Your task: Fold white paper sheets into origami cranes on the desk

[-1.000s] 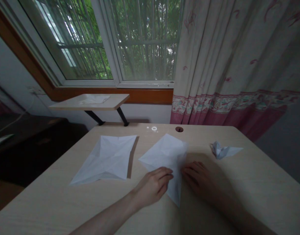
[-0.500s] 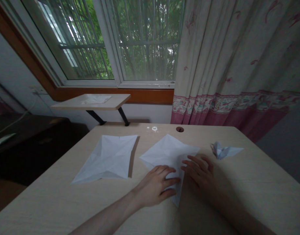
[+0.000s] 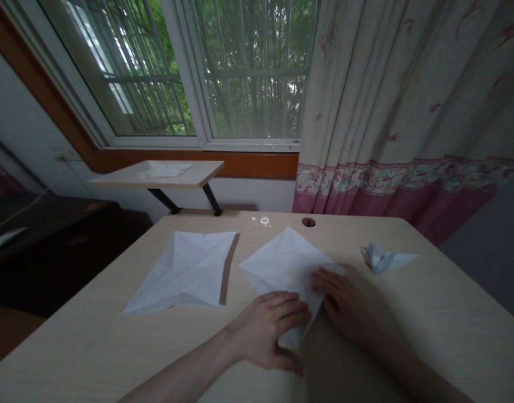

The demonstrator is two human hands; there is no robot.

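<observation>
One sheet under left hand, fingers spread, right hand, fingers' grip unclear, creased paper leftward, folded figure rightward

Head-worn view, forward-down over hands

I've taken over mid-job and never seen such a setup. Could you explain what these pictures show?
There is no machine: these are a person's two bare hands, seen from one camera worn on the head, looking forward and down. The left hand spreads over the near part of a white sheet; the right hand reaches over its right side. Whether either pinches the paper, I can't tell. On the table, a creased second sheet lies to the left, a small folded paper piece to the right. Behind are a window and a curtain.
</observation>
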